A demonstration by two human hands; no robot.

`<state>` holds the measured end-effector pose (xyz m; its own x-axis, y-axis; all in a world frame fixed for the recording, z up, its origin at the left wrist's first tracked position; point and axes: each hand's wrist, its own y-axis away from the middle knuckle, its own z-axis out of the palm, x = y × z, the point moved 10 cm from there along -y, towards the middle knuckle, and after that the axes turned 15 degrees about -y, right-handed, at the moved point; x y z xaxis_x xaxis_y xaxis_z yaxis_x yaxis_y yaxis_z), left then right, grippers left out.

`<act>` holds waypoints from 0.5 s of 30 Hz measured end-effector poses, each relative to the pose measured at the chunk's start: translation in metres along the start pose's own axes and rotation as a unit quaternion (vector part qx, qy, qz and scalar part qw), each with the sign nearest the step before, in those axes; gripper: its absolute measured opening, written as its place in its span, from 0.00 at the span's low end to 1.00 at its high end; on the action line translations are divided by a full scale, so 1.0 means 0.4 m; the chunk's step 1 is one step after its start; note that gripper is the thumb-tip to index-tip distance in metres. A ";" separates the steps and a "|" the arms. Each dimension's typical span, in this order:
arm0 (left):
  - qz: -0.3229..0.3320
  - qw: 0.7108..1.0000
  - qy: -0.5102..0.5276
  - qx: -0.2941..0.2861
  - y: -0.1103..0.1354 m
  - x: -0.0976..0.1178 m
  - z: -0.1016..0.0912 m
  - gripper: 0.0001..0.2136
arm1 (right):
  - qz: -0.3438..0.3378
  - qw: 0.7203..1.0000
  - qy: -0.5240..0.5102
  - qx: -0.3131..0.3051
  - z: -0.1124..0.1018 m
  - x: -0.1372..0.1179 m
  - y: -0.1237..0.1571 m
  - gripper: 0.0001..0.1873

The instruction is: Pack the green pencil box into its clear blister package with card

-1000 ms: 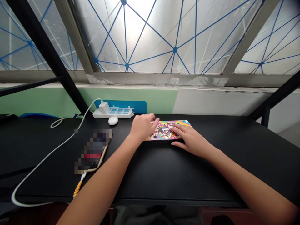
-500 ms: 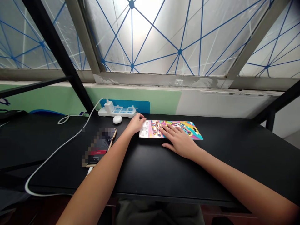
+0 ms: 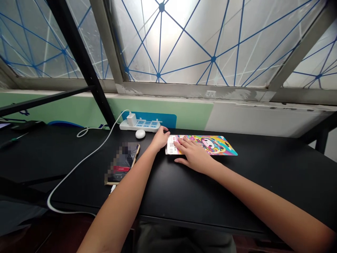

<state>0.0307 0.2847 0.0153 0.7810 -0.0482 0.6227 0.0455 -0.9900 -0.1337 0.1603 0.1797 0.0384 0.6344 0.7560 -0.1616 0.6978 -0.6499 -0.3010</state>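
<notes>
A flat, brightly coloured pencil box package (image 3: 226, 147) lies on the black desk (image 3: 184, 196), a cartoon figure printed on its face and a hang hole at its right end. My left hand (image 3: 159, 139) is closed at the package's left end, thumb and fingers on its edge; the far fingertips are partly hidden. Flat across the left half of the package rests my right hand (image 3: 196, 153), fingers extended and thumb out over the near edge. It covers part of the print.
Left of my left arm lies a phone (image 3: 122, 167), partly blurred, with a cable plugged in. Behind it are a white earbud case (image 3: 140, 134) and a power strip (image 3: 147, 125) with a charger (image 3: 131, 119). A white cable (image 3: 76, 162) loops across the desk.
My right hand has slid left along the package, uncovering the cartoon figure. My left hand stays at the left end. The whole view has shifted, so everything appears further right.
</notes>
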 end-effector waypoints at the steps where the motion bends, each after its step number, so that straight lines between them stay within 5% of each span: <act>1: -0.004 1.000 -0.007 0.001 -0.001 -0.003 -0.001 0.10 | 0.002 1.000 -0.003 0.003 -0.007 0.012 0.011 0.37; 10: -0.003 0.989 -0.149 -0.002 0.000 -0.017 -0.067 0.11 | 0.030 0.998 0.008 0.061 -0.095 0.178 0.184 0.26; 15: 0.053 0.934 -0.334 0.117 0.066 0.109 -0.095 0.16 | 0.027 0.997 0.054 0.056 -0.082 0.159 0.182 0.28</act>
<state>0.0424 0.2514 0.0684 0.9996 0.0257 -0.0138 0.0185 -0.9245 -0.3806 0.2624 0.1778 0.0371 0.7061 0.7035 -0.0808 0.6238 -0.6719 -0.3992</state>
